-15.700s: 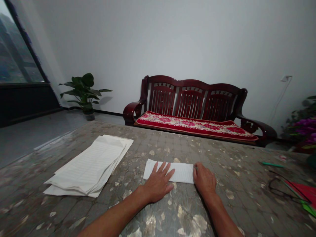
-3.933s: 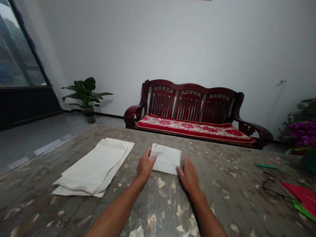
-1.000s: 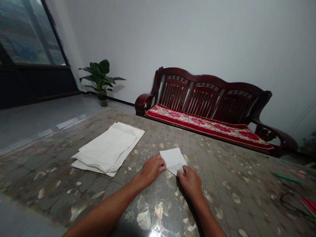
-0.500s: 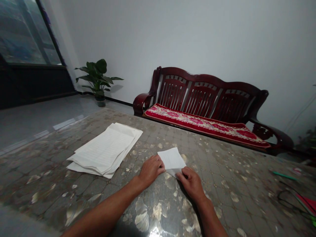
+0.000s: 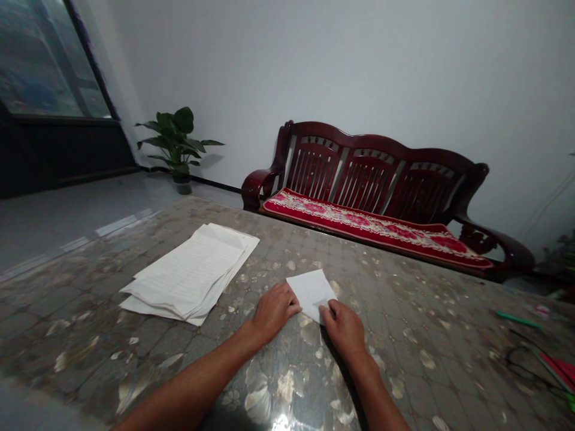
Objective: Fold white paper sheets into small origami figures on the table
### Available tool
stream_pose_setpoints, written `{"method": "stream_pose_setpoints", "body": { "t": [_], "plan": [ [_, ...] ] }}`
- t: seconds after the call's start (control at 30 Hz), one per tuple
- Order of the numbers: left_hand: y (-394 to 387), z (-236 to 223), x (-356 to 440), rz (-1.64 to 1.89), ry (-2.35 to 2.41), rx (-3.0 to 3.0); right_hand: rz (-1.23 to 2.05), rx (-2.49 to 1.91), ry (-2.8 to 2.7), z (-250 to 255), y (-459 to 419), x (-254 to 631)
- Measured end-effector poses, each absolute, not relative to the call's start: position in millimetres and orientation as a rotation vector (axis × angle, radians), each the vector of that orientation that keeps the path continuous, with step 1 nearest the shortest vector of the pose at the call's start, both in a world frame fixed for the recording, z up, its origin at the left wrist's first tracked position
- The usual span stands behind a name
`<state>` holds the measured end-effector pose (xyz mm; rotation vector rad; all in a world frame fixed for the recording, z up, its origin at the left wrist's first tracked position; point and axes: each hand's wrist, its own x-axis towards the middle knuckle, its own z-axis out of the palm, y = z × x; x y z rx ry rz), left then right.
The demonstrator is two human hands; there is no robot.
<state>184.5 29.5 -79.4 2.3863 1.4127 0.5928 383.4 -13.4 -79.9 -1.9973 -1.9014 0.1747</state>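
A small folded sheet of white paper lies on the patterned table in front of me. At its left edge, my left hand has its fingers closed on the paper's corner. My right hand pinches the near right edge, thumb on top and the index finger bent beside it. To the left of my hands rests a loose stack of white paper sheets, with faint lines on the top one and uneven edges.
The table has a shell-and-grid pattern. At its right lie a green pen, dark cords and a red item. A wooden bench with a red floral mat stands behind; a potted plant is back left.
My right hand has moved slightly left over the paper. The near flap, raised before, now lies flatter. My left hand has stayed in place.
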Motion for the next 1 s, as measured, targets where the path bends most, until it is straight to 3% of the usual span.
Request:
{"method": "stream_pose_setpoints", "body": {
  "t": [0.3, 1.0],
  "plan": [
    [30, -82, 192, 0.486, 1.523, 2.495, -0.059, -2.099, -2.034, -76, -15, 377],
    [27, -79, 197, 0.439, 1.606, 2.464, -0.023, -2.215, -1.986, -71, -14, 372]
  ]
}}
